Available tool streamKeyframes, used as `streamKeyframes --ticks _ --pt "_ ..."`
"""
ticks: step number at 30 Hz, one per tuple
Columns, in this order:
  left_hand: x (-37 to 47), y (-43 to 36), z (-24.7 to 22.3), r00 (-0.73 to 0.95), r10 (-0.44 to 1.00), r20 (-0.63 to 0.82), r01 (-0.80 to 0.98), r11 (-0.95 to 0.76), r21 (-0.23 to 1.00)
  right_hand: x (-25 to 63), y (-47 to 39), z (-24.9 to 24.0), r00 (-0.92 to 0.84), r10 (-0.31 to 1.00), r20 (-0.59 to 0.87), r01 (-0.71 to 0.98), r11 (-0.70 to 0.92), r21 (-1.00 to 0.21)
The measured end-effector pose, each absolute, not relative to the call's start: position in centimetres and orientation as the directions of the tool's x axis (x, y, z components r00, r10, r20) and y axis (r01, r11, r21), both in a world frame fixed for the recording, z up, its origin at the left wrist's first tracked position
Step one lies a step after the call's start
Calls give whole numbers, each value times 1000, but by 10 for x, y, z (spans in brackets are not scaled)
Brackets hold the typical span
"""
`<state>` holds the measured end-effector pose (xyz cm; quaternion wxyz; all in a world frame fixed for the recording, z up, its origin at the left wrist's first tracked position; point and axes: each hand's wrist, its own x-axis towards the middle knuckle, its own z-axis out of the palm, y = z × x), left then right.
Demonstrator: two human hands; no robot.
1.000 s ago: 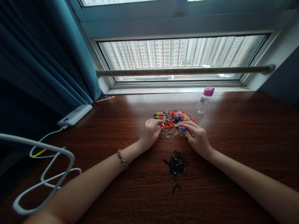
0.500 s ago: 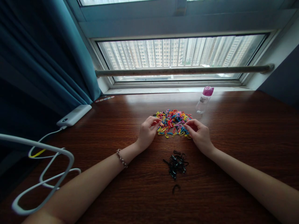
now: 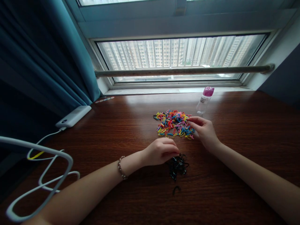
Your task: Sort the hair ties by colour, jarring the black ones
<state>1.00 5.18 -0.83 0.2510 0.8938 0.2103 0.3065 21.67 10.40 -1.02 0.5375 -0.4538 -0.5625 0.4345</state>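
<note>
The left hand is hovering at the black loops; the right hand is touching the coloured loops.
On the tabletop, a white power bank is lying by the left edge, toward the far corner. The left fingers are bunching together over the far-left side of the black heap (whether they are gripping a loop, I cannot tell). That heap is lying just nearside of their tips, with one stray strand toward the near edge. Beyond, the coloured heap is stretching lengthwise along the far edge. The right thumb and forefinger are nearly meeting at its right end, their hold unclear; this hand is nearer to it. A pink-capped bottle is standing near the far edge.
</note>
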Motion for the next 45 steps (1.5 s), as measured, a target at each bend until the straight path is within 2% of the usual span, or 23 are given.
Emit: streamKeyframes --ticks 1,3,5,7,11,14,17,19,24,27,31,38,42,45 --pt "9 53 -9 735 517 439 238 -803 547 218 103 -7 -89 977 194 54 199 -979" --pt "7 57 -11 718 535 445 306 -817 488 218 100 1 -376 915 147 112 202 -973" --pt "3 63 -14 654 585 480 401 -806 436 217 96 5 -662 744 93 169 269 -948" --pt "1 67 -17 565 624 540 480 -781 400 215 94 4 -748 650 134 194 407 -893" --pt "0 71 -21 441 666 602 574 -725 381 213 97 -13 -546 702 458 392 696 -601" --pt "1 72 -23 423 683 595 625 -696 354 213 99 -22 -594 622 510 442 782 -439" --pt "1 74 -23 411 707 575 657 -667 351 212 96 -19 -682 539 495 329 830 -451" --pt "2 75 -23 409 730 548 665 -649 368 211 93 -15 -660 543 519 289 821 -492" --pt "2 74 -25 446 775 448 697 -615 369 215 96 -15 -256 759 598 502 633 -589" --pt "2 74 -26 456 788 415 713 -602 359 219 100 -19 -159 802 576 594 544 -593" --pt "0 74 -26 452 788 417 714 -601 361 220 103 -24 -195 812 550 627 534 -567" --pt "-1 72 -23 514 757 404 721 -636 274 217 106 -37 -486 699 525 611 701 -367" --pt "-1 72 -24 513 762 395 722 -632 282 217 107 -40 -513 699 498 616 704 -353" --pt "0 73 -24 500 763 409 720 -629 294 217 107 -38 -495 683 537 598 716 -359"
